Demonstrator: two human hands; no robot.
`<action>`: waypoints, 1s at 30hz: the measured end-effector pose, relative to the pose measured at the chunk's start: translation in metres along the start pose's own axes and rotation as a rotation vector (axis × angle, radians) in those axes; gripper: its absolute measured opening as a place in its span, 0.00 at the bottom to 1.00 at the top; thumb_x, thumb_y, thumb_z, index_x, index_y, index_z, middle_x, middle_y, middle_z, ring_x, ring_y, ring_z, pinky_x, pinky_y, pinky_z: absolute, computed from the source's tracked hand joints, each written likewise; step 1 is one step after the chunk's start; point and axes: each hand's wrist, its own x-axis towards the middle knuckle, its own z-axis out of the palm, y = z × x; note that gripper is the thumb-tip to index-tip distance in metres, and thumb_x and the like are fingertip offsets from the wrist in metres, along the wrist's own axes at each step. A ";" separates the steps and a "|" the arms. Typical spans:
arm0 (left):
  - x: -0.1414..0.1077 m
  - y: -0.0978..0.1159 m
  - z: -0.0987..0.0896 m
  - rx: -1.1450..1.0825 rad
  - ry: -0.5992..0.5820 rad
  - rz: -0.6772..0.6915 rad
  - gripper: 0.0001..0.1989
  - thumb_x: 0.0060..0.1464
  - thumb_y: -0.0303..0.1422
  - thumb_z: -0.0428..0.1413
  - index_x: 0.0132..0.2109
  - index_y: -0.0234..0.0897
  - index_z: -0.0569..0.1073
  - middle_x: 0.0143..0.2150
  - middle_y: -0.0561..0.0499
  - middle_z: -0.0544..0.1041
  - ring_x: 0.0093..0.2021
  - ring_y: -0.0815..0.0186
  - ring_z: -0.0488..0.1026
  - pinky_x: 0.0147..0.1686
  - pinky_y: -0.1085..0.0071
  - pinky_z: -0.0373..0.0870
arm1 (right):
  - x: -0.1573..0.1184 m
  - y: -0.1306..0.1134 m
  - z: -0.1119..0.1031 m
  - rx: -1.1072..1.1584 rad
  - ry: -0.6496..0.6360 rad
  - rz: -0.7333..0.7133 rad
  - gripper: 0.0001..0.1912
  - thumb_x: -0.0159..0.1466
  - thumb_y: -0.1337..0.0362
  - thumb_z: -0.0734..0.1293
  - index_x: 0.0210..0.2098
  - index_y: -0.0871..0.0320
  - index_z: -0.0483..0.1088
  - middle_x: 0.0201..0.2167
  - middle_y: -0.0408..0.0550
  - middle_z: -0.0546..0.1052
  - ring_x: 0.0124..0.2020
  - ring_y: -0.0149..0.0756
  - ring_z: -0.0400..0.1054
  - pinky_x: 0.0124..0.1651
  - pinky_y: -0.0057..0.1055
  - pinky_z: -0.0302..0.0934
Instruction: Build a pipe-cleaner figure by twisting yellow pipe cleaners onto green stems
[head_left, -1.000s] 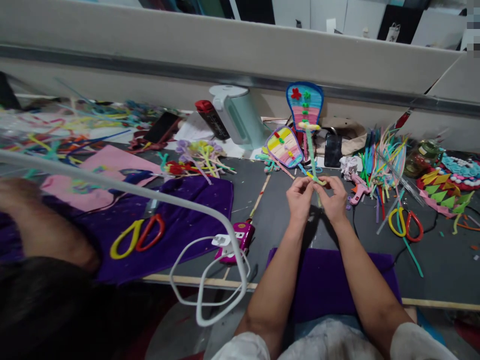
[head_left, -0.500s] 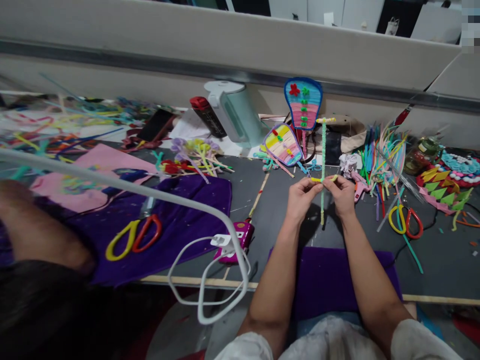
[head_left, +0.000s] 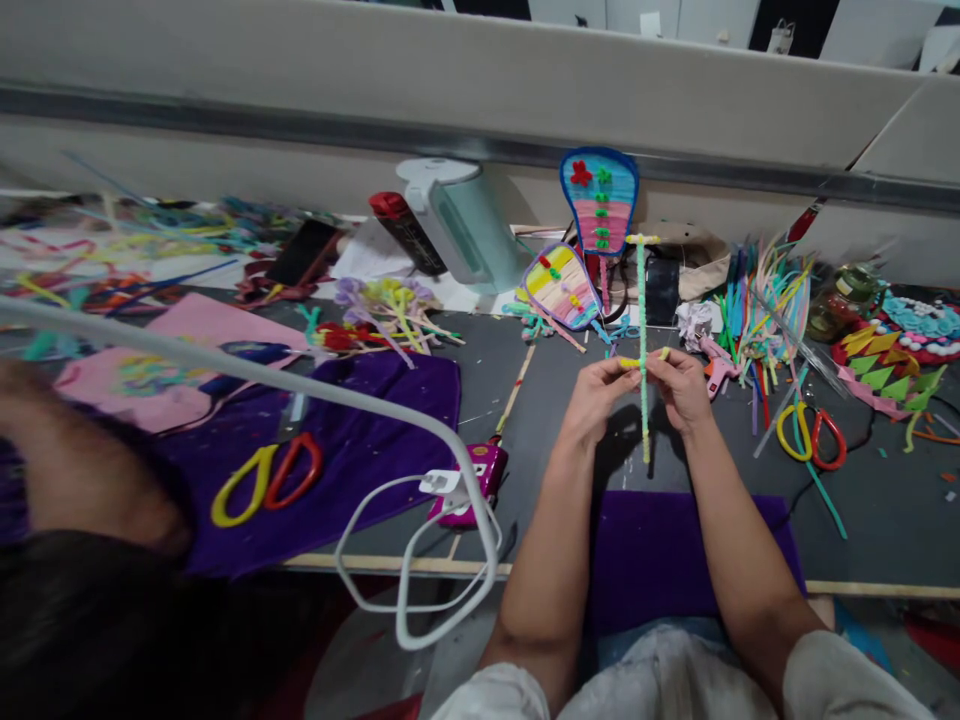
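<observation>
My left hand (head_left: 600, 398) pinches one side of a short yellow pipe cleaner (head_left: 628, 363), thumb and fingertips pressed together. My right hand (head_left: 681, 388) pinches its other side, with a yellow tip showing above the fingers. Between the hands, the yellow piece crosses a long pale green pipe-cleaner stem (head_left: 642, 300). A yellow crossbar (head_left: 643, 239) tops that stem, and its lower end hangs below my fingers. Exactly how the yellow piece goes around the stem is hidden by my fingertips. Beyond my hands are two fan-shaped pipe-cleaner pieces, one blue-edged (head_left: 600, 200) and one purple-edged (head_left: 562, 287).
Right: yellow-and-red scissors (head_left: 811, 437), a pink glue gun (head_left: 720, 368), a pipe-cleaner bundle (head_left: 769, 310). Left: a kettle (head_left: 465, 225), a magenta box with a plug (head_left: 487, 470), a white cable arm (head_left: 360, 395), more scissors (head_left: 266, 480) on purple cloth, and another person's arm (head_left: 90, 470).
The right end of the yellow pipe cleaner now points more upward near my right fingers. The stem's lower end sits slightly lower in view. The whole view has shifted a little.
</observation>
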 end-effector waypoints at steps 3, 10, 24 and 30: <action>0.001 -0.002 0.001 -0.058 -0.002 -0.049 0.14 0.34 0.36 0.71 0.31 0.35 0.80 0.27 0.51 0.77 0.26 0.72 0.68 0.30 0.73 0.65 | -0.001 0.000 -0.001 0.058 -0.037 0.036 0.08 0.46 0.63 0.76 0.24 0.58 0.74 0.21 0.38 0.70 0.23 0.24 0.60 0.29 0.23 0.55; 0.000 -0.002 0.004 -0.084 -0.001 -0.069 0.13 0.34 0.35 0.71 0.30 0.34 0.80 0.28 0.50 0.78 0.25 0.72 0.67 0.29 0.73 0.65 | 0.001 -0.001 -0.003 0.008 -0.053 -0.001 0.09 0.47 0.62 0.75 0.25 0.58 0.72 0.22 0.37 0.69 0.24 0.24 0.59 0.30 0.24 0.56; 0.010 -0.023 0.006 0.082 0.314 0.182 0.09 0.40 0.34 0.66 0.30 0.34 0.77 0.26 0.53 0.75 0.27 0.71 0.68 0.33 0.74 0.64 | -0.004 0.012 0.001 -0.928 0.154 -0.585 0.12 0.60 0.55 0.68 0.38 0.57 0.70 0.32 0.46 0.74 0.34 0.35 0.67 0.40 0.33 0.63; 0.006 -0.024 0.010 0.372 0.356 0.345 0.05 0.47 0.32 0.60 0.32 0.35 0.78 0.29 0.52 0.74 0.30 0.69 0.68 0.33 0.73 0.63 | -0.004 0.012 0.000 -1.075 0.127 -0.655 0.10 0.62 0.58 0.67 0.39 0.57 0.72 0.31 0.48 0.75 0.34 0.36 0.66 0.41 0.34 0.63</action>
